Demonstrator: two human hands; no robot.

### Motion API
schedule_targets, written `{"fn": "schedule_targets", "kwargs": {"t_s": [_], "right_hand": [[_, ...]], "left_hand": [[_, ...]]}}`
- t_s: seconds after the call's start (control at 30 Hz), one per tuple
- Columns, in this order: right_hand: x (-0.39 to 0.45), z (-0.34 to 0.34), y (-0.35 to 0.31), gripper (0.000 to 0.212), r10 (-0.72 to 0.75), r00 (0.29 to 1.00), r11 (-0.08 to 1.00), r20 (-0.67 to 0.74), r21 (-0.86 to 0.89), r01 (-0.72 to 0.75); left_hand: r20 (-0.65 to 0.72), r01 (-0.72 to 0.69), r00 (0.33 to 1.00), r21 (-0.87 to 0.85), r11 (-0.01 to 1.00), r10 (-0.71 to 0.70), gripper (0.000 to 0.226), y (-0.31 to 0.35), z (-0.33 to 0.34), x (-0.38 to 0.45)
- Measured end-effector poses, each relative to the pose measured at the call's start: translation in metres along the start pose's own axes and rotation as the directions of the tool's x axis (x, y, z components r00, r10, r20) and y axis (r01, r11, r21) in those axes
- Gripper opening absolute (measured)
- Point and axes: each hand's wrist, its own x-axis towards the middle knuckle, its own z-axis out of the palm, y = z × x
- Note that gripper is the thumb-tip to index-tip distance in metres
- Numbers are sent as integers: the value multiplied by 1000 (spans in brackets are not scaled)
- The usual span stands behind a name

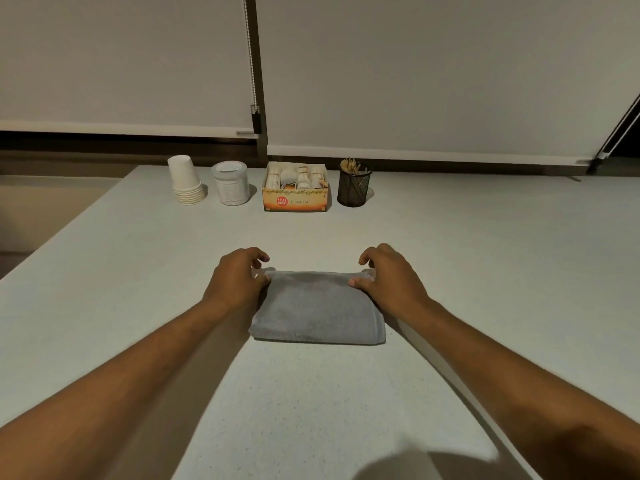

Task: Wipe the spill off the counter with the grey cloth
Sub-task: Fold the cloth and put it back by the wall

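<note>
Our left hand (239, 278) and right hand (388, 275) pinch the cloth (317, 306) at its far corners, fingers curled beyond, likely to lift it.

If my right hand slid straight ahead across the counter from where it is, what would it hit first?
Probably the black mesh cup of wooden sticks; the counter between it and the right hand looks free, though the exact line is uncertain.
</note>
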Motion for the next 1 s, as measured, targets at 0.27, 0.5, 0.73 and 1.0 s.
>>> {"fn": "schedule_targets", "kwargs": {"t_s": [0.27, 0.5, 0.73, 1.0], "right_hand": [[-69, -16, -30, 46, -410, 844, 877, 345, -105, 469], [-65, -6, -50, 13, -432, 860, 820, 270, -280, 500], [-83, -16, -100, 21, -318, 942, 946, 107, -30, 323], [-141, -10, -140, 32, -96, 993, 981, 61, 176, 84]], "left_hand": [[-99, 93, 987, -277, 956, -125, 12, 3, -19, -71], [607, 662, 746, -723, 198, -276, 28, 47, 12, -151], [593, 597, 793, -802, -8, -138, 38, 69, 11, -133], [564, 596, 796, -794, 123, -220, 31, 53, 9, -118]]}}
